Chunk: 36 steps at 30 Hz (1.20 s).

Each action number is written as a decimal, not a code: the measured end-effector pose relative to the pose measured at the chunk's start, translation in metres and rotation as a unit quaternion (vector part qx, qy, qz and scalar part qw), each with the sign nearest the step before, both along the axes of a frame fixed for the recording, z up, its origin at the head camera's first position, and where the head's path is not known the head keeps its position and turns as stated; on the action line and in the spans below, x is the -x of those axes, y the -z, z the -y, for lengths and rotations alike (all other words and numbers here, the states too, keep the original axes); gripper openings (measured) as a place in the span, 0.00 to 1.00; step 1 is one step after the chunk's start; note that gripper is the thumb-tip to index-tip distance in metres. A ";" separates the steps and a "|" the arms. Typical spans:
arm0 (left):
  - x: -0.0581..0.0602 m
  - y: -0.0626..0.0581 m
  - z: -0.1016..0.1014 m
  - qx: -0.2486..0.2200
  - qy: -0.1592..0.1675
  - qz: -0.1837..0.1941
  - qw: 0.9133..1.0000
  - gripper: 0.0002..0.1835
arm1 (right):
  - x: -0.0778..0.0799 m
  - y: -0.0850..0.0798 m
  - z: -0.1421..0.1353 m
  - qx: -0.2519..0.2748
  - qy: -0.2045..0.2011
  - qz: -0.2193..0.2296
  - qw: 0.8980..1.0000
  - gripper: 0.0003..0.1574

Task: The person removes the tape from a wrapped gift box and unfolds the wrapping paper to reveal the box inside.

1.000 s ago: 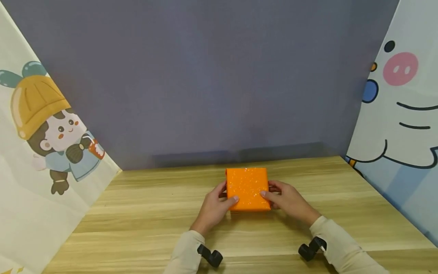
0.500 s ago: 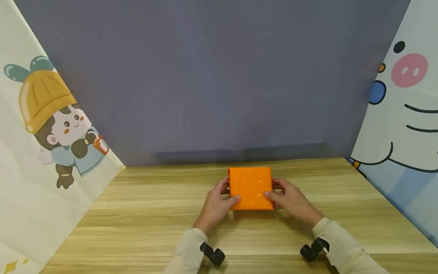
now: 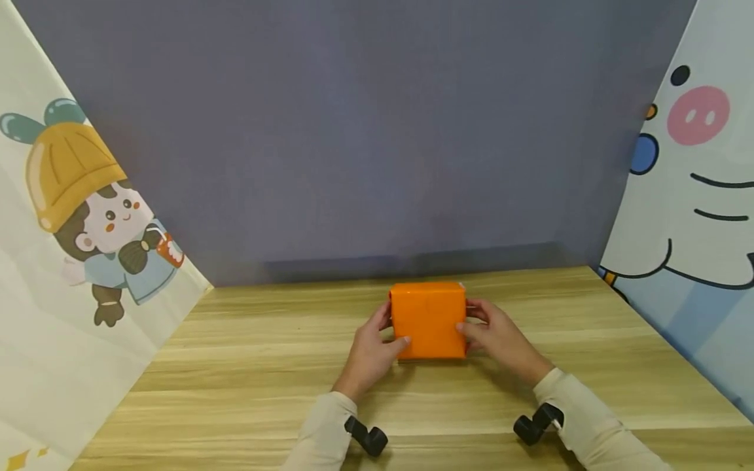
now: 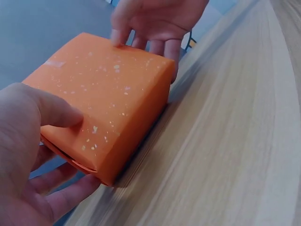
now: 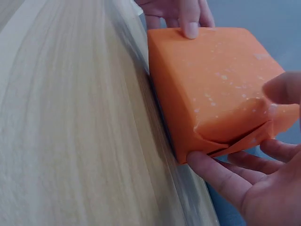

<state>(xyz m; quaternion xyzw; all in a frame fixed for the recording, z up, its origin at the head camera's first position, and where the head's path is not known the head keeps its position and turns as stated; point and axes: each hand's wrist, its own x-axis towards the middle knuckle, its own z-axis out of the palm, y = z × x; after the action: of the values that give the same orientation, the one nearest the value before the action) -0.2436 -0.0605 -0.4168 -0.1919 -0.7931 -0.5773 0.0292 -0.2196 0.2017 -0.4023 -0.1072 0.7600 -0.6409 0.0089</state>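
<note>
A box wrapped in orange paper with pale flecks (image 3: pixel 429 322) stands between my two hands, low over the wooden table. At its left side my left hand (image 3: pixel 370 353) grips it, thumb on the near face and fingers behind. My right hand (image 3: pixel 501 337) holds the opposite side the same way. Folded paper (image 5: pixel 235 141) gapes in a slit on the right end, where the fingertips touch it. In the left wrist view, a small strip of clear tape (image 4: pixel 54 63) shows near the upper edge of the flecked face.
The light wood-grain table (image 3: pixel 265 373) runs back to a grey panel (image 3: pixel 377 131). Side panels with cartoon prints stand at left (image 3: pixel 35 314) and right (image 3: pixel 707 248). Each wrist carries a small black camera mount (image 3: pixel 366 436).
The box has tipped slightly, so a strip of its top now shows above the near face. My right thumb sits a little higher. Both hands keep their hold throughout.
</note>
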 end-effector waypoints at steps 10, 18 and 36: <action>-0.001 0.002 -0.003 -0.025 0.015 -0.015 0.999 0.41 | -0.003 -0.003 -0.003 0.042 0.009 0.028 0.999 0.38; -0.002 0.003 -0.002 -0.011 -0.003 -0.038 0.999 0.43 | -0.003 -0.006 0.000 0.072 0.018 0.030 0.997 0.43; -0.017 -0.018 -0.002 -0.032 0.007 -0.055 0.998 0.38 | -0.003 -0.017 0.001 0.072 0.061 0.010 0.995 0.41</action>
<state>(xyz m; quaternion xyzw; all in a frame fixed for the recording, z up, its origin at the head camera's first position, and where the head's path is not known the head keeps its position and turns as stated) -0.2268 -0.0580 -0.3984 -0.2278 -0.7703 -0.5908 0.0749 -0.2170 0.2005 -0.3852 -0.0545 0.7167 -0.6946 -0.0310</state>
